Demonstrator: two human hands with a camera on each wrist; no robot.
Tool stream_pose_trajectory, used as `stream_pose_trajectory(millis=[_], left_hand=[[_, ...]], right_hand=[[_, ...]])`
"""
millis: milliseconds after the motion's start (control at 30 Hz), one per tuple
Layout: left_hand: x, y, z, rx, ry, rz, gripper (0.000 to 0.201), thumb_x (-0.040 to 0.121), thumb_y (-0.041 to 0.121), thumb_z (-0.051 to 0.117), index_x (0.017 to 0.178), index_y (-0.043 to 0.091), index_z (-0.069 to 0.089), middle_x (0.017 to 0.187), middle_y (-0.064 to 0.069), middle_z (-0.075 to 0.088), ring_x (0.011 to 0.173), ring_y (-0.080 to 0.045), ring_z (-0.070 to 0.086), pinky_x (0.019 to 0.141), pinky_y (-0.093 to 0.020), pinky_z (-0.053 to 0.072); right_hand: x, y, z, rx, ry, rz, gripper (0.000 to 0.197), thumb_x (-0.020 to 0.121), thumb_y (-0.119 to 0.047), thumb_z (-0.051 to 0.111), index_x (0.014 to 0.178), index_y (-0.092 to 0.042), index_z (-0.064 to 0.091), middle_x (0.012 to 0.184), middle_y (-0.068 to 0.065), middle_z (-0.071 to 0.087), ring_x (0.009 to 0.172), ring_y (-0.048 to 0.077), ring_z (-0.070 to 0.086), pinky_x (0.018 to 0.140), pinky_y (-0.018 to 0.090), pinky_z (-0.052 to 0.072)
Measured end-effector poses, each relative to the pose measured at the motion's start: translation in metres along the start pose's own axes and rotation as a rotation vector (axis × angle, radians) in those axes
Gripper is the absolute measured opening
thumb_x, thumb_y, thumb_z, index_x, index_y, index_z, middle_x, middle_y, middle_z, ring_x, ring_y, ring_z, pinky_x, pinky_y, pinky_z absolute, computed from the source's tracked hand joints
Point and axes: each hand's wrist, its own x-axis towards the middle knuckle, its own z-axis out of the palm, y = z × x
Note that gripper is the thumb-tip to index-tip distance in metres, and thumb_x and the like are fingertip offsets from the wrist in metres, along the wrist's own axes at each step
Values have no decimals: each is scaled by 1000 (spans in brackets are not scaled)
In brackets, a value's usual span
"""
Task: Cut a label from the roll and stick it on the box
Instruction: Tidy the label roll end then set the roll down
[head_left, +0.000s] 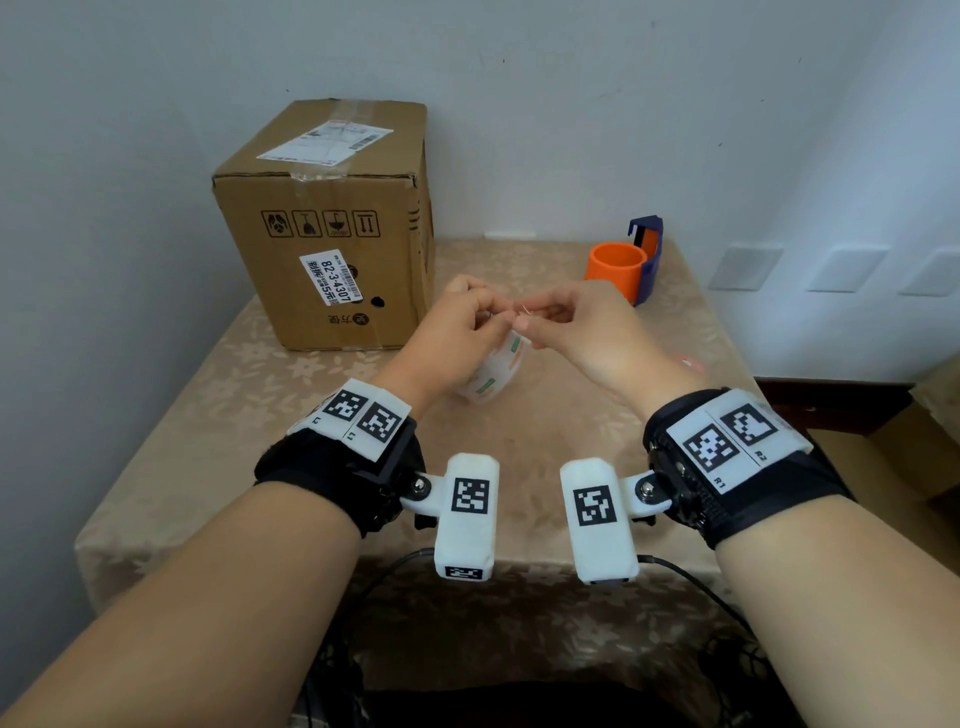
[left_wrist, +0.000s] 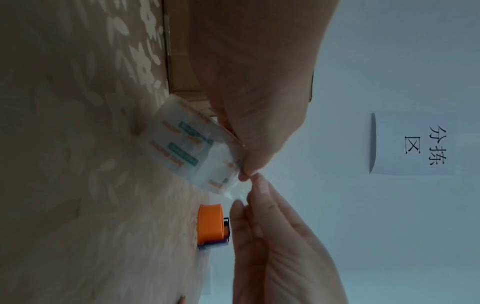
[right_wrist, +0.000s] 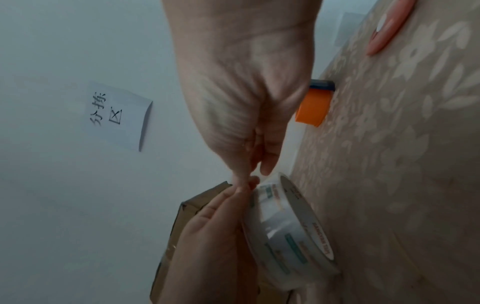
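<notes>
Above the counter (head_left: 519, 441), my left grip (head_left: 457, 332) clamps the roll (head_left: 493, 371), which hangs below both hands. My right grip (head_left: 582, 325) pinches its loose end (left_wrist: 235, 192) at the top. The box (head_left: 332, 228) stands behind left; an orange cup (head_left: 615, 270) sits back right, contents unseen.

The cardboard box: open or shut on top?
Shut. The cardboard box has its top flaps closed flat, with clear tape and a shipping label across the seam.
</notes>
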Motion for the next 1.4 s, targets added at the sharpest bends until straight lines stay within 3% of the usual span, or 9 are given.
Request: stream_pose_trajectory(millis=[133, 333, 433, 633, 800, 967, 1133, 1300, 1400], left_hand=[[0, 0, -6, -2, -8, 5, 14, 93, 11, 52, 97, 14, 65, 107, 2, 44, 80, 0, 46, 74, -6, 39], [0, 3, -4, 13, 34, -1, 23, 90, 13, 57, 113, 14, 60, 106, 2, 48, 72, 1, 49, 71, -11, 41], [-2, 5, -5, 30, 20, 19, 22, 88, 11, 59, 108, 19, 55, 104, 0, 53, 69, 0, 50, 68, -14, 42], [-4, 8, -4, 122, 18, 64, 16, 89, 13, 59, 105, 15, 59, 96, 10, 47, 71, -1, 47, 70, -14, 43], [-2, 4, -10, 59, -10, 47, 9, 89, 12, 60, 96, 14, 64, 99, 3, 49, 72, 0, 47, 68, -12, 40], [-3, 3, -19, -30, -128, 22, 20, 89, 9, 60, 76, 25, 61, 98, 2, 52, 83, -8, 49, 78, -18, 41], [-6, 4, -18, -115, -155, 14, 16, 88, 5, 60, 80, 19, 62, 94, -4, 55, 85, -18, 50, 83, -33, 46], [-7, 7, -12, -84, -120, 16, 2, 88, 11, 62, 88, 11, 64, 97, -5, 57, 86, -14, 53, 80, -25, 48], [-5, 7, -10, -62, -76, 9, 12, 87, 12, 63, 77, 19, 61, 90, -1, 54, 76, -9, 51, 71, -14, 45]], right_hand=[[2, 0, 5, -264, 145, -131, 20, 88, -10, 61, 104, -5, 71, 83, -3, 54, 75, 10, 50, 64, 8, 38], [6, -4, 8, -311, 209, -107, 19, 89, -10, 60, 101, -6, 72, 115, 14, 62, 97, 21, 58, 88, 26, 42], [6, -8, 2, -185, 148, 17, 22, 91, -10, 57, 109, -7, 69, 113, 10, 70, 107, 19, 62, 87, 20, 41], [6, -4, -5, 120, 83, 93, 16, 83, 1, 64, 85, -14, 60, 76, 8, 64, 68, 16, 59, 57, 18, 52], [4, -7, -13, 45, -126, -17, 30, 79, 14, 56, 97, -6, 70, 82, 1, 66, 80, 9, 60, 81, 22, 52], [2, -8, -12, -106, -102, -161, 32, 82, 10, 54, 102, -10, 69, 81, -5, 64, 75, -2, 57, 73, 4, 45], [2, -5, -8, -41, -30, -190, 23, 82, 0, 65, 80, -23, 63, 75, -9, 62, 76, 12, 60, 76, 24, 50], [1, -2, -5, -36, 37, -138, 28, 81, -6, 69, 72, -32, 61, 70, -10, 63, 70, 8, 63, 72, 22, 52], [-2, -5, -3, -42, 35, -117, 9, 81, -13, 70, 84, -21, 73, 74, -17, 63, 70, -4, 61, 71, 11, 49]])
